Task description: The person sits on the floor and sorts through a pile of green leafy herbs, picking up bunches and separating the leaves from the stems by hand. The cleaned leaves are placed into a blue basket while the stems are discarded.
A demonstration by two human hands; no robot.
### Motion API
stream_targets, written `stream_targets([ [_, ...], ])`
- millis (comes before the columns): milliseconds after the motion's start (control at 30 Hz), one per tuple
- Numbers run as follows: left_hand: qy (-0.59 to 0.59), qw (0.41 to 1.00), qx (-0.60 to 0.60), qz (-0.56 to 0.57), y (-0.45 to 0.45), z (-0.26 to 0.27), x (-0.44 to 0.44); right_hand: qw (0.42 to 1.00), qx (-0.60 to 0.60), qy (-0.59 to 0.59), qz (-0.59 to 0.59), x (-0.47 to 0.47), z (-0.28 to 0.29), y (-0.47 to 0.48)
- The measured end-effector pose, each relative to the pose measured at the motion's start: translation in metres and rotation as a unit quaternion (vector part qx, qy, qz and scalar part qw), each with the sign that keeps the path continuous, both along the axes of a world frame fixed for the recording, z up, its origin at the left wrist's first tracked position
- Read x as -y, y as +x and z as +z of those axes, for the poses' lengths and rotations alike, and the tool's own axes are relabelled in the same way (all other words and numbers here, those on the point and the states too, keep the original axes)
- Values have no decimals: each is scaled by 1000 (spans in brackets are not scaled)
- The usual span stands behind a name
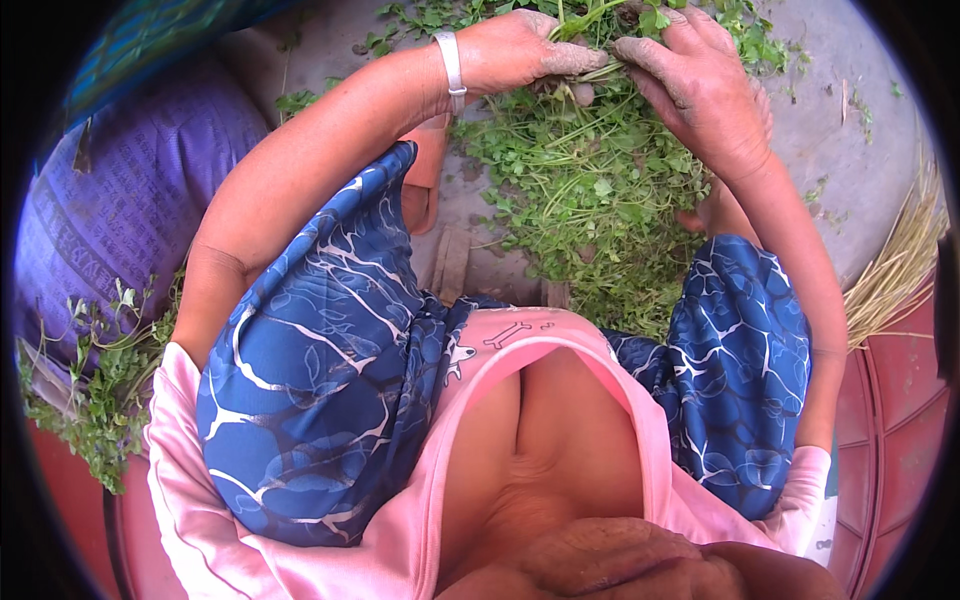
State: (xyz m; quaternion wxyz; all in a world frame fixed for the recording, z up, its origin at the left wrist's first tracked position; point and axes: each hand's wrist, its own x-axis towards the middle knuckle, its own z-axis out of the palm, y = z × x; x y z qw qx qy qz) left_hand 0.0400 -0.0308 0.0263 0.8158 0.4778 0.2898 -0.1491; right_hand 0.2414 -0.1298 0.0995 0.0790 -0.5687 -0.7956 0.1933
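Note:
My left hand, dusty with soil and wearing a pale band at the wrist, pinches the thin stems of leafy green herbs near the top of the view. Close beside it on the right, my right hand has its soiled thumb and fingers on the same stems; part of its grip is hidden. Below both hands a loose heap of leafy green plants with thin stems lies on the ground between my legs. A small round pale lump shows just under the fingers.
A purple woven sack bearing writing stands at the left, with more greens below it. A bundle of dry straw stalks lies at the right by a red panelled surface. A wooden piece and an orange sandal are near my knee.

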Motion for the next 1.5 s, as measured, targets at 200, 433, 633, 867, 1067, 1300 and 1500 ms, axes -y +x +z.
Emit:
stream_targets([
  [200, -125, 977, -36, 170, -11, -18, 11, 983, -22, 182, -32, 6, -2, -4],
  [433, -81, 984, -19, 160, -17, 13, 15, 658, -436, -464, -403, 26, -12, -17],
  [633, -114, 987, -21, 112, -16, 27, 21, 576, -563, -381, -454, 25, -32, -18],
  [867, -189, 978, 37, 86, -19, 20, 20, 656, -505, -391, -403, 31, -43, -7],
  [1067, -292, 946, 0, 142, -15, 20, 22, 708, -458, -342, -415, 15, -25, -27],
  [1300, -310, 925, 21, 217, -15, -3, 24, 760, -445, -245, -406, 22, -38, -31],
  [1500, -338, 891, 10, 303, -19, -1, 13, 671, -468, -413, -401, 32, -33, -18],
])
